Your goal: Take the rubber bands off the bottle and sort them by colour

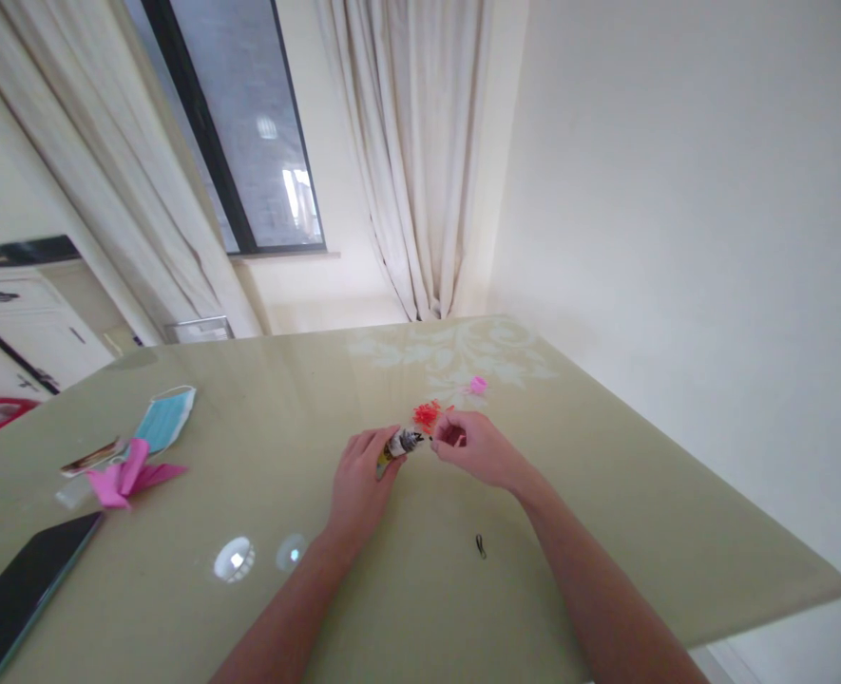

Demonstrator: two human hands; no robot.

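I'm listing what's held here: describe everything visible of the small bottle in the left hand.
The small bottle has a yellowish body and a whitish-grey upper part with dark markings, narrowing to a dark tip. Its material and any lettering are unclear. The left hand grips it, tilted, the tip pointing toward the right hand, near the red pieces.

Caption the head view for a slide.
The left hand grips a small container; the right hand is close to its tip, near red pieces.
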